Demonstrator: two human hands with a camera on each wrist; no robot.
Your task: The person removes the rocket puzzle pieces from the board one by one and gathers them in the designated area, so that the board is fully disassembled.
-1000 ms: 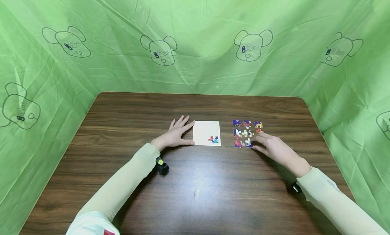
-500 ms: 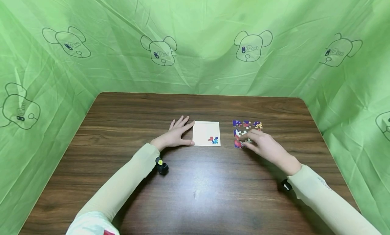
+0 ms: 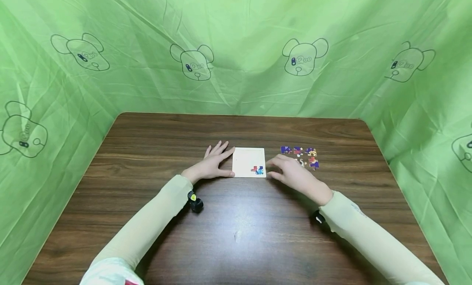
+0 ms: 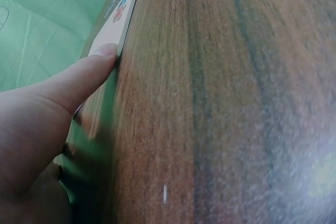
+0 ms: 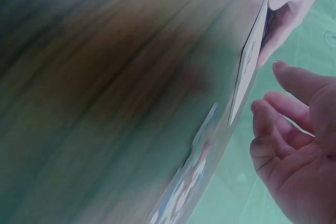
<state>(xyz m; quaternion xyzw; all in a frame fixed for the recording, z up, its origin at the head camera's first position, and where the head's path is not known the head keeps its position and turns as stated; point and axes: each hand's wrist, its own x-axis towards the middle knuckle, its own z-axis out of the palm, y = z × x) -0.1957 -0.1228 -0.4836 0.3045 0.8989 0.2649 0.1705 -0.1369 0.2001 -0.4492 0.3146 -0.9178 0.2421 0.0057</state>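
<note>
A pale square puzzle board (image 3: pixel 248 162) with a thin raised rim lies on the table. Red and blue puzzle pieces (image 3: pixel 257 170) sit in its near right corner. My left hand (image 3: pixel 209 164) rests at the board's left side with fingers spread, its thumb (image 4: pixel 105 51) on the edge. Just off the right edge hovers my right hand (image 3: pixel 295 174), thumb and bent fingers apart. Between its fingertips no piece shows in the right wrist view. Several loose jigsaw pieces (image 3: pixel 311 152) lie in rows beyond it; the hand hides part of the group.
The brown wooden table (image 3: pixel 236 235) reaches to a green curtain (image 3: pixel 243 84) with mouse-head drawings at the back and sides. A dark wrist device (image 3: pixel 196 203) sits on the left cuff.
My right hand has moved left from the loose pieces to the board's right edge, uncovering pieces on the group's right side. The left hand and the board have stayed in place.
</note>
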